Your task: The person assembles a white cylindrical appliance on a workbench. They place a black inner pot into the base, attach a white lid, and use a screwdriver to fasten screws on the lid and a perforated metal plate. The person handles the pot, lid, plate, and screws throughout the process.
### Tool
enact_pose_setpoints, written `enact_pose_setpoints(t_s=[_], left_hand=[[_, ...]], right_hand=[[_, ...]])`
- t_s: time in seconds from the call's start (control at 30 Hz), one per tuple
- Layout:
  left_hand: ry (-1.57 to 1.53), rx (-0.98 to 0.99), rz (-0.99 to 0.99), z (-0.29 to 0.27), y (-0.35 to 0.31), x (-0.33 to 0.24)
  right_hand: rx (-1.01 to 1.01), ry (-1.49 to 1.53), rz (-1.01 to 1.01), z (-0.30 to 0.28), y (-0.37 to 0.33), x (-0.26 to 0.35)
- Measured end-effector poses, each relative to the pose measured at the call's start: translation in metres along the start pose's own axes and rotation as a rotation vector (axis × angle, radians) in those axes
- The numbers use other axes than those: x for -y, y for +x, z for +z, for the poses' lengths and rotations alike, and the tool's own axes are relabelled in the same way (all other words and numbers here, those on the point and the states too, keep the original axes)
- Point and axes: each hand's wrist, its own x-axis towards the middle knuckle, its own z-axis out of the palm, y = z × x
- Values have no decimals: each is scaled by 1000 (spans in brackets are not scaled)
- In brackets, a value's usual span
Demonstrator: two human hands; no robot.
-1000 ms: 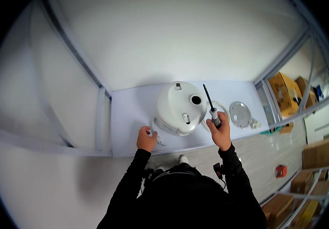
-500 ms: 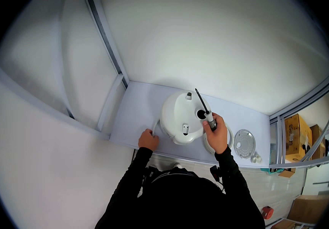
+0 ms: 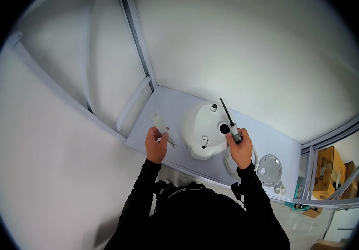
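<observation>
Left hand (image 3: 156,146) gripped a white plastic piece (image 3: 158,122), right hand (image 3: 241,150) a screwdriver (image 3: 233,128). Between them, a rounded white shell (image 3: 196,131) sat on the bench (image 3: 169,102).

Soft light washes the pale wall (image 3: 246,58) while edges bend toward black corners

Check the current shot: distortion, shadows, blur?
Head view: black rim, lower-left rail bowed by the fisheye; head view: soft shadow left of the left sleeve; head view: screwdriver fairly crisp, small parts by the disc too soft to identify.
</observation>
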Motion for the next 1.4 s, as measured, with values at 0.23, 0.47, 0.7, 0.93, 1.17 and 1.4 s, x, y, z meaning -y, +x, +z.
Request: enact_pose_setpoints(t_s=[0.23, 0.47, 0.7, 0.93, 1.17, 1.4], left_hand=[[-31, 69, 417, 22, -6, -61], [291, 135, 650, 37, -14, -78], [-97, 250, 434, 63, -12, -38], [-40, 248, 521, 73, -17, -22], [-15, 270, 584, 66, -17, -30], [115, 364, 789, 56, -24, -90]], right_hand=[[17, 207, 40, 3, 12, -6], [47, 150, 29, 3, 10, -2], [106, 375, 91, -2, 10, -1], [106, 602, 192, -3, 11, 2], [57, 890, 270, -9, 14, 8], [118, 766, 81, -17, 0, 26]])
